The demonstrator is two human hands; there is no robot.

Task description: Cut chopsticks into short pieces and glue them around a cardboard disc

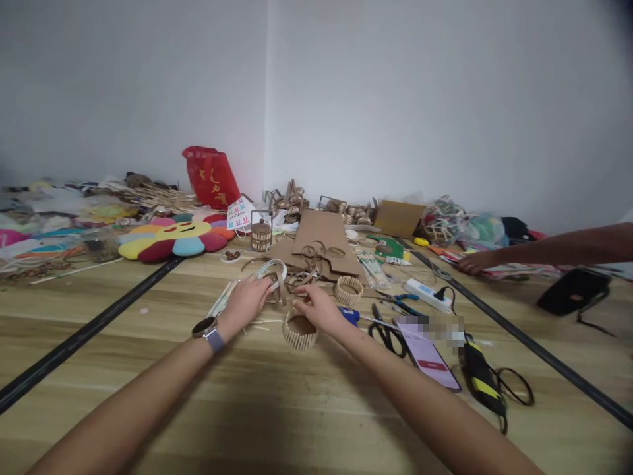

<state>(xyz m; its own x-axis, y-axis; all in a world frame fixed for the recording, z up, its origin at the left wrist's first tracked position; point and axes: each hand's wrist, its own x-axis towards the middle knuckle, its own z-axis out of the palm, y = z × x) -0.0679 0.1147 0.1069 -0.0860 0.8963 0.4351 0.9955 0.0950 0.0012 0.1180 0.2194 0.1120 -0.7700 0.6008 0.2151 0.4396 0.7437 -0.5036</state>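
Observation:
Both my arms reach forward over a wooden floor (pixel 277 409). My left hand (pixel 246 300), with a watch on its wrist, has its fingers curled around a pale loop of strip material (pixel 273 269). My right hand (pixel 319 307) pinches something small that I cannot make out, just above a round ring of upright wooden sticks (pixel 299 333). A second stick ring (pixel 348 289) lies a little to the right. Brown cardboard sheets (pixel 324 244) with curled cardboard strips lie just beyond my hands.
Black scissors (pixel 387 333), a phone (pixel 428 356), a black-and-yellow tool (pixel 482 376), a power strip (pixel 428 295) and pliers (pixel 403 301) lie at right. Another person's hand (pixel 473 262) rests far right. A flower cushion (pixel 173 239), a red bag (pixel 211 177) and craft clutter line the wall.

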